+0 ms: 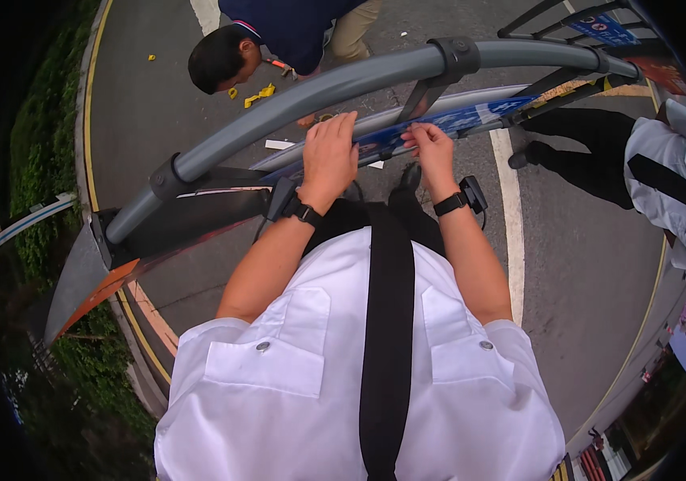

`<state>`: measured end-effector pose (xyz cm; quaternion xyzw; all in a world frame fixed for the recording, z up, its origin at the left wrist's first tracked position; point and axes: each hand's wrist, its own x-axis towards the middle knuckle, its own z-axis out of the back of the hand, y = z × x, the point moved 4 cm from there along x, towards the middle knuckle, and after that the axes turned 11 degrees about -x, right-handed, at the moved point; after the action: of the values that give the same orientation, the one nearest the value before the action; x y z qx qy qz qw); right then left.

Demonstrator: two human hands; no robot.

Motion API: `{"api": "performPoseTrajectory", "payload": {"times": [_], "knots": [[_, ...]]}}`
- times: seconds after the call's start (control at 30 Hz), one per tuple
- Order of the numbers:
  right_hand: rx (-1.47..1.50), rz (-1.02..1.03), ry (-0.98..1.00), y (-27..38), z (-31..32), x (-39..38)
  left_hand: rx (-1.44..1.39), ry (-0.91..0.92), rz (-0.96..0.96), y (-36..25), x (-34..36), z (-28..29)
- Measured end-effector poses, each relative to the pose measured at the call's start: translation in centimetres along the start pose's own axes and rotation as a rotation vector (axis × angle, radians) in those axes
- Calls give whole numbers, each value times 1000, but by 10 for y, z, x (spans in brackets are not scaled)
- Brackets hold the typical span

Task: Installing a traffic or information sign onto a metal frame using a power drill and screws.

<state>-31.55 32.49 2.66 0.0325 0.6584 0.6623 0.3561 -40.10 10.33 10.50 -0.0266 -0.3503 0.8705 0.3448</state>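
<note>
In front of me stands a barrier frame with a thick grey tube rail (303, 100) joined by black clamps. Below the rail runs a blue sign panel (471, 117) with white markings. My left hand (331, 156) lies with fingers stretched forward at the panel's upper edge, just under the rail. To its right, my right hand (433, 154) is closed in a pinch of thumb and forefinger beside the panel. Whatever its fingertips hold, if anything, is too small to tell. Both wrists carry a black strap with a small black device.
Beyond the rail a person in a dark blue shirt (295, 28) bends low, near yellow pieces (261, 95) on the asphalt. At right stands another person in a white shirt (667, 160). An orange-edged panel (102, 295) juts out left, near a hedge (46, 160).
</note>
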Motion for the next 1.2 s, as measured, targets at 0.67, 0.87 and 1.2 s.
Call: {"api": "performPoseTrajectory", "payload": {"times": [0.67,0.87,1.2], "knots": [[45,-131,-153,-84,92,-54,186,103,5,18,0,11],[23,-119,-111,-111,101,-72,229,-30,-165,-22,4,7],[54,-201,-155,-184,159,-174,387,797,-110,-24,-57,-129]]}}
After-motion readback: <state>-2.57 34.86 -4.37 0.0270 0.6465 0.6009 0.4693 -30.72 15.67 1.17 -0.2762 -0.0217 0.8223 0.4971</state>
